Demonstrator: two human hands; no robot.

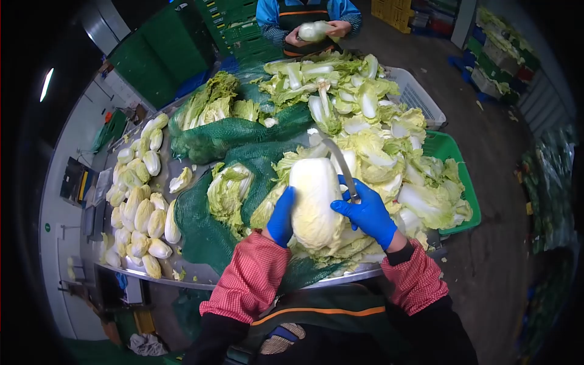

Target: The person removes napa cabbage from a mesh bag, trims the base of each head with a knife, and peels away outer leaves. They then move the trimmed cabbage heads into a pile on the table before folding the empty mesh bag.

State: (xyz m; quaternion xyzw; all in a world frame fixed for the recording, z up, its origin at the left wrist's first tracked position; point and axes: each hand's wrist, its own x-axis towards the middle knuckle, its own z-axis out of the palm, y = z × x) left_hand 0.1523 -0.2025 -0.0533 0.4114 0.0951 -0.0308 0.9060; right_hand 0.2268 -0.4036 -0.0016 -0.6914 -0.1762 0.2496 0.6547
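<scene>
A large pale Chinese cabbage (314,204) is held upright in front of me, its outside smooth and yellowish white. Around its left side, my left hand (281,218) in a blue glove grips it, most fingers hidden behind. In the matching glove, my right hand (366,214) is closed on a curved knife (342,159), whose blade arcs up and left behind the cabbage top. The right thumb and fingers also rest against the cabbage's right side. Loose outer leaves (380,152) are heaped beside and under both hands.
Trimmed cabbages (143,216) lie on the left of the metal table (201,277). Green mesh sacks (204,234) hold leafy cabbages. A green crate (474,201) and a white basket (420,91) stand at the right. Opposite, a co-worker (307,15) holds another cabbage.
</scene>
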